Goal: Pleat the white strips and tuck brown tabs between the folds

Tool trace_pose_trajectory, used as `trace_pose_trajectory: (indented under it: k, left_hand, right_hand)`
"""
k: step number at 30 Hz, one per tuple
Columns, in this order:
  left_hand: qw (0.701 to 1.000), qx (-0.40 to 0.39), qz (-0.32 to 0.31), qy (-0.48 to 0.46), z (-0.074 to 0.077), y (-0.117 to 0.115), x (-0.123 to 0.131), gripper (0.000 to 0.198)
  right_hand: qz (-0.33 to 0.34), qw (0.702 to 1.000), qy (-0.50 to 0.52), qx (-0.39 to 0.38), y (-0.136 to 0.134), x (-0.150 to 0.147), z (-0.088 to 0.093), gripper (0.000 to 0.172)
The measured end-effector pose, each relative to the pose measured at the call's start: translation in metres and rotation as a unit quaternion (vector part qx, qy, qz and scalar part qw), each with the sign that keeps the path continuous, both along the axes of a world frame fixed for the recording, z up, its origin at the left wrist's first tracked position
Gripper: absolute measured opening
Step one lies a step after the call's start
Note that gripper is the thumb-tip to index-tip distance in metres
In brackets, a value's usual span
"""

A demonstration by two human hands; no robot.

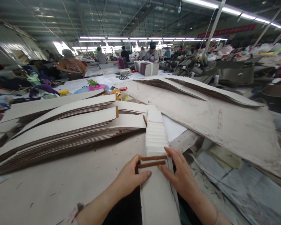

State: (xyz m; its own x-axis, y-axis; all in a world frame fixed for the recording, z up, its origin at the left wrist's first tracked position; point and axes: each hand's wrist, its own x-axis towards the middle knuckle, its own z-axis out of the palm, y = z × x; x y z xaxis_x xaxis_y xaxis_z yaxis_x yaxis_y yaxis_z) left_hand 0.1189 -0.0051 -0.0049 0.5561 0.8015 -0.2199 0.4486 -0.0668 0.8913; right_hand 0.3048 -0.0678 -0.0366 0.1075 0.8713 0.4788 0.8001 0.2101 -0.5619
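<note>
A long off-white strip (155,193) with a brown end band runs from my lap up to a narrow stack of similar strips (156,134), their ends overlapping like steps. My left hand (133,176) grips the strip's left edge, thumb on top and fingers hidden underneath. On the opposite edge my right hand (180,170) holds it, its thumb near the brown band (152,164) and its index finger stretched along a second brown band (153,158) just beyond. The two bands lie nearly parallel, a small gap between them.
Piles of curved off-white strips (67,125) lie at left on a large board (84,175). Further strips (215,90) rest on another board (224,125) at right. A red-lidded jar (124,93) stands beyond the piles. Several people work further back, one in brown (71,65).
</note>
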Motion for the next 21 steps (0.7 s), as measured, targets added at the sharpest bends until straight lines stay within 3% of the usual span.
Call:
trace_pose_trajectory:
  k: [5,10,15,19,21]
  left_hand:
    - [0.992,-0.061,-0.010,-0.113,-0.006,-0.003,0.003,0.029]
    - [0.990,-0.031,0.049,-0.131,-0.006,-0.011,-0.006,0.023]
    - [0.963,-0.033,0.180,-0.198,0.005,-0.025,-0.039,0.031]
    - [0.899,-0.034,0.333,-0.283,0.022,-0.035,-0.087,0.039]
    - [0.858,0.008,0.404,-0.316,0.037,-0.036,-0.121,0.042]
  right_hand:
    - [0.004,0.999,0.025,-0.023,-0.009,0.004,-0.003,0.045]
    - [0.000,0.999,-0.022,-0.027,-0.012,0.004,-0.008,0.047]
    - [-0.004,0.998,-0.067,-0.013,-0.010,0.005,-0.010,0.046]
    - [-0.009,0.993,-0.119,0.008,-0.007,0.003,-0.015,0.047]
    - [-0.006,0.988,-0.155,0.024,-0.006,0.004,-0.022,0.049]
